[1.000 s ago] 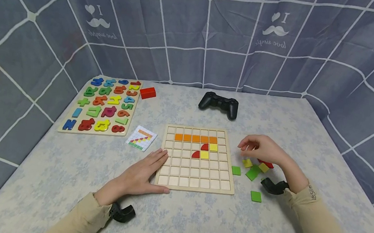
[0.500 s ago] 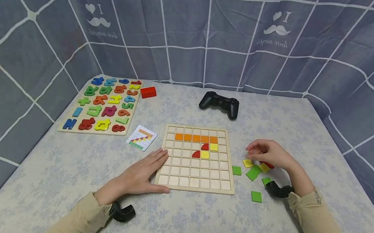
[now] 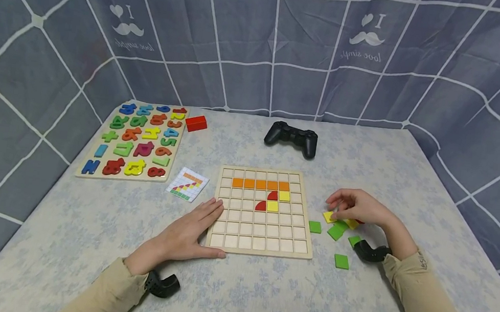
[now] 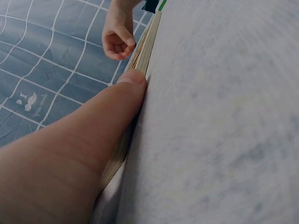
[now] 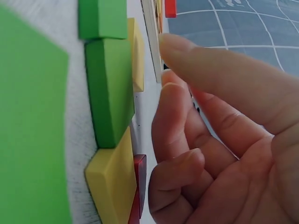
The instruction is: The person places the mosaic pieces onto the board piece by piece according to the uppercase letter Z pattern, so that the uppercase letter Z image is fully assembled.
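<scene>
My left hand (image 3: 185, 233) lies flat at the left edge of a wooden grid board (image 3: 260, 230), its thumb (image 4: 128, 91) along the board's near side. In the grid sit an orange row (image 3: 261, 184), two red quarter-round tiles (image 3: 260, 206) and two yellow squares (image 3: 273, 206). Right of the board, my right hand (image 3: 362, 208) hovers low over loose tiles with its fingers loosely curved. Nothing shows between thumb and fingers in the right wrist view. Closest to it are a yellow tile (image 3: 328, 217), a green tile (image 3: 336, 231) and a partly hidden red piece (image 5: 140, 179).
Left of the board lies a pattern card (image 3: 187, 184). Farther back are a number puzzle board (image 3: 108, 157), a red block (image 3: 196, 123) and a black game controller (image 3: 291, 138). More green tiles (image 3: 342, 261) lie near the board's right side. A curtain (image 3: 245, 37) encloses the table.
My right hand has shifted a little to the right, away from the board, and come down closer to the loose tiles. My left hand has stayed on the board's edge.
</scene>
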Demonstrator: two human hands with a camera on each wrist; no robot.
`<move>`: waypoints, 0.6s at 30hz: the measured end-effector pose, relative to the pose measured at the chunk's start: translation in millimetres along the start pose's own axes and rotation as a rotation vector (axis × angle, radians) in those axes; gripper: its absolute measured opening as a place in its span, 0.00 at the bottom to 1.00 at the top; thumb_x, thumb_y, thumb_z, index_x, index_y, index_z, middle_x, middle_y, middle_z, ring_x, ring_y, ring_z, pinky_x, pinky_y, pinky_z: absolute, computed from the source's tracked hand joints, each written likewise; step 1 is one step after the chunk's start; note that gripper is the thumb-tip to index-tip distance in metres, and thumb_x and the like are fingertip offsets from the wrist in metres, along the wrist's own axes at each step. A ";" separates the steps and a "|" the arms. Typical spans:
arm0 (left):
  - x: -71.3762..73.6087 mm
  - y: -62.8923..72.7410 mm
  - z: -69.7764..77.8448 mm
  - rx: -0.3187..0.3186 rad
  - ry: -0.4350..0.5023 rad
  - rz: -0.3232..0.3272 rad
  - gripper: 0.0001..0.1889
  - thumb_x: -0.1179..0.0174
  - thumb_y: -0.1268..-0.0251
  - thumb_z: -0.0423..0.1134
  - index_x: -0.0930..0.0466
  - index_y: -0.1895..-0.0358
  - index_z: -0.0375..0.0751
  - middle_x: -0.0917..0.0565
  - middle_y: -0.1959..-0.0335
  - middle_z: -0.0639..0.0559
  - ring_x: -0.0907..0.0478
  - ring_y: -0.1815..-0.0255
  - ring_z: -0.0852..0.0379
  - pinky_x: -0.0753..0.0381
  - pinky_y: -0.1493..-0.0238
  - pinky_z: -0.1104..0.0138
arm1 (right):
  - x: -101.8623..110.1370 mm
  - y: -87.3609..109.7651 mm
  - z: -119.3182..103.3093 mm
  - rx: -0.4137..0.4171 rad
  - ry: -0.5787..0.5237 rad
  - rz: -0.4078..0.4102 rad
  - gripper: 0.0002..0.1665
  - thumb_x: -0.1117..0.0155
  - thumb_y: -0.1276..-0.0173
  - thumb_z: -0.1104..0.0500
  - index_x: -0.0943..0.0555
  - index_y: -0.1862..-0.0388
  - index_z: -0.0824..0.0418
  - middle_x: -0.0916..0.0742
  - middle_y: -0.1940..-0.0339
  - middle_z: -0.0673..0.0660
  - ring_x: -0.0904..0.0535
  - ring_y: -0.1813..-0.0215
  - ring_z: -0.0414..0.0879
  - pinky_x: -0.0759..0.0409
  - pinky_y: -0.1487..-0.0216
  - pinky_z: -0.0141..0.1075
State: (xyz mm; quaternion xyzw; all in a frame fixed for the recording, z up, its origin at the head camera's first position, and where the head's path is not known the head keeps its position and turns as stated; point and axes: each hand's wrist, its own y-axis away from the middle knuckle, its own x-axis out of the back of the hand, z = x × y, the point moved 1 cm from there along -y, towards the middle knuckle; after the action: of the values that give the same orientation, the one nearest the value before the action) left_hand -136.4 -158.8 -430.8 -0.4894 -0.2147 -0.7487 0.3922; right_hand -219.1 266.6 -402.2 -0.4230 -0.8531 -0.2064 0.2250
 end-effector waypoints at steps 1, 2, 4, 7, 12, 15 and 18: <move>0.0 0.0 0.1 -0.001 -0.002 0.002 0.55 0.42 0.50 0.71 0.49 0.27 0.36 0.49 0.26 0.46 0.57 0.25 0.52 0.48 0.29 0.56 | -0.1 0.1 -0.2 -0.001 0.001 -0.003 0.19 0.32 0.41 0.64 0.23 0.52 0.71 0.17 0.61 0.61 0.24 0.71 0.43 0.27 0.73 0.32; -0.1 -0.1 0.1 -0.002 -0.003 0.004 0.55 0.42 0.50 0.71 0.49 0.27 0.36 0.48 0.26 0.46 0.57 0.25 0.52 0.47 0.29 0.56 | -0.2 0.2 -0.3 -0.001 0.000 -0.006 0.19 0.32 0.41 0.64 0.23 0.52 0.71 0.17 0.60 0.61 0.24 0.71 0.42 0.27 0.74 0.32; -0.1 -0.1 0.3 -0.003 -0.004 0.005 0.55 0.42 0.50 0.71 0.49 0.27 0.36 0.48 0.26 0.46 0.57 0.25 0.52 0.47 0.29 0.56 | -0.3 0.1 0.2 -0.004 0.003 -0.013 0.20 0.31 0.41 0.64 0.23 0.52 0.71 0.17 0.60 0.62 0.24 0.71 0.42 0.27 0.75 0.32; -0.3 0.0 0.2 -0.005 -0.007 0.004 0.55 0.42 0.50 0.71 0.49 0.27 0.36 0.48 0.26 0.46 0.57 0.25 0.52 0.47 0.29 0.56 | -0.4 -0.2 1.9 -0.009 0.007 -0.021 0.20 0.31 0.42 0.64 0.23 0.52 0.71 0.17 0.60 0.62 0.25 0.72 0.41 0.27 0.76 0.33; -0.1 0.0 0.4 -0.007 -0.009 0.003 0.55 0.43 0.49 0.71 0.49 0.27 0.36 0.49 0.26 0.46 0.57 0.25 0.52 0.47 0.29 0.56 | -0.8 -1.3 5.1 -0.024 0.020 -0.029 0.19 0.31 0.42 0.64 0.22 0.52 0.71 0.17 0.62 0.60 0.26 0.74 0.41 0.27 0.76 0.32; -0.1 -0.1 0.1 -0.004 -0.007 0.002 0.55 0.43 0.49 0.71 0.50 0.27 0.37 0.49 0.25 0.46 0.57 0.25 0.52 0.48 0.29 0.56 | -1.3 -1.6 5.7 -0.033 0.029 -0.028 0.19 0.31 0.42 0.64 0.22 0.53 0.71 0.16 0.64 0.58 0.26 0.75 0.41 0.28 0.76 0.32; -0.6 0.1 -0.4 0.003 -0.006 -0.004 0.55 0.43 0.50 0.72 0.50 0.27 0.37 0.49 0.25 0.46 0.57 0.25 0.53 0.47 0.29 0.56 | -1.9 -1.2 5.0 -0.041 0.043 -0.023 0.17 0.31 0.42 0.63 0.21 0.55 0.70 0.16 0.69 0.57 0.26 0.76 0.41 0.28 0.77 0.32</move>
State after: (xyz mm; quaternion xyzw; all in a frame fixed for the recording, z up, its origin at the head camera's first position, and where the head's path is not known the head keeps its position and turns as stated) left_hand -136.5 -158.9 -431.5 -0.4906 -0.2181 -0.7477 0.3907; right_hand -220.1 267.5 -407.6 -0.4131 -0.8486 -0.2354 0.2321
